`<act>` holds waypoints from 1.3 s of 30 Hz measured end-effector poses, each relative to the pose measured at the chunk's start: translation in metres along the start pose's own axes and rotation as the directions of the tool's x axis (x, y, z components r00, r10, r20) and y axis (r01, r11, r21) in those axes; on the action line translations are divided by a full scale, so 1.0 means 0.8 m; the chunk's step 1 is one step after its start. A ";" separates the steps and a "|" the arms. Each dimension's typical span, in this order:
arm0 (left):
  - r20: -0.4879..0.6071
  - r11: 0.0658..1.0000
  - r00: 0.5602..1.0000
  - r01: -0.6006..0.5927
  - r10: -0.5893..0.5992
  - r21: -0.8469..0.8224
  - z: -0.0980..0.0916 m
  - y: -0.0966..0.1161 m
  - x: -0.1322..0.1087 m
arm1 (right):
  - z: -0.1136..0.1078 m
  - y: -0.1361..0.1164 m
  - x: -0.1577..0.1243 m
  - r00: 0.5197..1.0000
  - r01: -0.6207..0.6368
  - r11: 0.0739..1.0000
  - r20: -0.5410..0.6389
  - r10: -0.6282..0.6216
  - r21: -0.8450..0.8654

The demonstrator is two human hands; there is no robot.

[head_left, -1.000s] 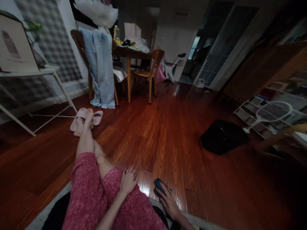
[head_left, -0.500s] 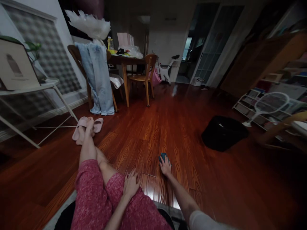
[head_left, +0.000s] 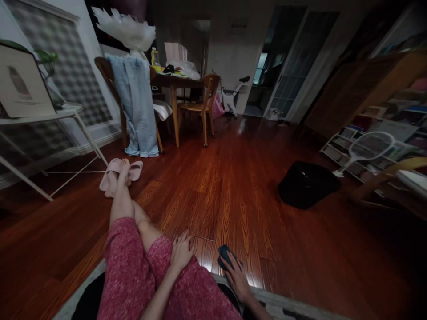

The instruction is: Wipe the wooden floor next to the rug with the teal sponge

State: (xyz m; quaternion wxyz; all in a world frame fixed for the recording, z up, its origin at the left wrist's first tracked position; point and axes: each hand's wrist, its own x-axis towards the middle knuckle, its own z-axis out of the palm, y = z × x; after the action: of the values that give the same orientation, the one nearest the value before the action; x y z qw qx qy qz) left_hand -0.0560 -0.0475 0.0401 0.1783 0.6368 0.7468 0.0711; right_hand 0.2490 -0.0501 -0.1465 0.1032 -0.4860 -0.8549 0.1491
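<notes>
My right hand (head_left: 236,276) lies over a dark blue cloth (head_left: 224,254) on the wooden floor, just in front of the seat edge. Its fingers stretch across the cloth and keep hold of it; part of the cloth is hidden beneath them. My left hand (head_left: 182,252) rests on my knee, on the pink-red trousers (head_left: 130,266), with its fingers apart and nothing in them.
A black bin (head_left: 305,184) stands on the floor to the right, beside a white racket (head_left: 372,146) leaning at shelves. My feet rest on pink slippers (head_left: 108,175) at left. Farther back are a wooden chair (head_left: 200,106) and a table (head_left: 174,84).
My right hand has drawn the cloth back across the floor toward my body. My left hand stays on my knee. The view has shifted slightly.
</notes>
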 end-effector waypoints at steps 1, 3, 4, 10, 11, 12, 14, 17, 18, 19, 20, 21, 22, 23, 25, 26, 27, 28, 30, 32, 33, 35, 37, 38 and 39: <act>0.004 1.000 1.000 -0.001 0.001 -0.002 0.000 0.000 0.000 | -0.003 0.004 -0.002 1.000 -0.012 1.000 -0.002 0.011 -0.004; 0.008 1.000 1.000 -0.005 0.005 -0.005 0.001 -0.001 0.000 | -0.011 0.012 0.012 0.999 -0.046 0.999 -0.011 0.046 -0.023; 0.007 1.000 1.000 -0.007 0.007 -0.007 0.002 -0.002 0.000 | -0.015 0.015 0.027 0.997 -0.070 0.997 -0.019 0.070 -0.036; 0.018 1.000 1.000 0.004 -0.004 -0.006 0.005 -0.004 0.002 | -0.047 0.018 0.176 0.953 -0.302 0.947 -0.018 0.302 -0.111; 0.025 1.000 1.000 0.008 -0.007 -0.003 0.004 -0.003 0.002 | -0.051 0.015 0.198 0.940 -0.341 0.933 -0.017 0.342 -0.114; 0.031 1.000 0.999 0.011 -0.011 -0.001 0.003 -0.003 0.003 | -0.053 0.012 0.216 0.928 -0.373 0.921 -0.022 0.373 -0.112; 0.037 1.000 0.999 0.022 -0.022 -0.002 0.002 -0.001 0.004 | -0.054 0.004 0.238 0.912 -0.409 0.907 -0.034 0.408 -0.103; 0.044 1.000 0.999 0.030 -0.030 -0.004 0.003 0.000 0.007 | -0.044 -0.004 0.231 0.927 -0.374 0.923 -0.038 0.372 -0.086; 0.047 1.000 0.998 0.029 -0.029 -0.003 0.003 0.000 0.007 | -0.038 -0.004 0.218 0.944 -0.331 0.941 -0.036 0.329 -0.074; 0.048 1.000 0.998 0.027 -0.027 -0.001 0.004 0.000 0.008 | -0.032 -0.004 0.201 0.962 -0.273 0.960 -0.034 0.272 -0.056; 0.048 1.000 0.999 0.025 -0.025 0.001 0.004 0.000 0.008 | -0.026 -0.002 0.180 0.978 -0.209 0.977 -0.031 0.208 -0.034; 0.046 1.000 0.999 0.024 -0.024 0.003 0.004 0.000 0.008 | -0.021 0.000 0.155 0.988 -0.150 0.989 -0.025 0.150 -0.010; 0.043 1.000 0.999 0.024 -0.025 0.008 0.005 0.000 0.007 | -0.017 0.003 0.128 0.995 -0.102 0.995 -0.015 0.102 0.014; 0.040 1.000 0.999 0.024 -0.024 0.014 0.005 -0.001 0.007 | -0.015 0.007 0.099 0.998 -0.069 0.997 -0.002 0.069 0.036; 0.034 0.999 0.999 0.018 -0.019 0.030 0.005 -0.002 0.005 | -0.015 0.016 0.044 0.998 -0.050 0.996 0.033 0.048 0.070; 0.031 0.999 0.999 0.012 -0.013 0.038 0.005 -0.002 0.005 | -0.018 0.020 0.019 0.997 -0.059 0.995 0.047 0.055 0.083; 0.026 0.999 1.000 0.006 -0.007 0.043 0.005 -0.002 0.004 | -0.021 0.025 -0.001 0.996 -0.074 0.993 0.058 0.069 0.093; 0.021 0.999 1.000 0.001 -0.001 0.044 0.005 -0.003 0.003 | -0.025 0.028 -0.018 0.994 -0.093 0.991 0.068 0.086 0.101; 0.015 0.999 1.000 -0.002 0.002 0.037 0.004 -0.004 0.003 | -0.032 0.032 -0.034 0.989 -0.128 0.987 0.088 0.120 0.102; 0.015 0.999 1.000 -0.002 0.001 0.036 0.004 -0.005 0.003 | -0.034 0.033 -0.031 0.985 -0.150 0.985 0.095 0.142 0.084; 0.017 0.999 1.000 -0.002 0.002 0.038 0.004 -0.005 0.003 | -0.034 0.033 -0.023 0.984 -0.158 0.985 0.089 0.152 0.069; 0.024 0.999 1.000 -0.006 0.005 0.047 0.006 -0.007 0.004 | -0.032 0.033 0.002 0.982 -0.180 0.983 0.056 0.178 0.033; 0.031 0.999 1.000 -0.004 0.002 0.046 0.008 -0.009 0.005 | -0.031 0.036 0.037 0.978 -0.209 0.978 0.018 0.209 -0.006; 0.032 0.999 0.999 -0.002 0.001 0.043 0.010 -0.009 0.006 | -0.032 0.039 0.056 0.974 -0.225 0.974 0.006 0.225 -0.024; 0.030 0.999 1.000 -0.001 0.000 0.040 0.011 -0.010 0.006 | -0.034 0.042 0.075 0.971 -0.239 0.970 0.001 0.240 -0.041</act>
State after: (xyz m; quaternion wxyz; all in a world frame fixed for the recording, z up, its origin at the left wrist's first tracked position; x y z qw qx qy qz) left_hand -0.0609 -0.0450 0.0285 0.1767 0.6412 0.7453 0.0467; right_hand 0.2540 0.0220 -0.1308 0.0719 -0.5871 -0.7932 0.1446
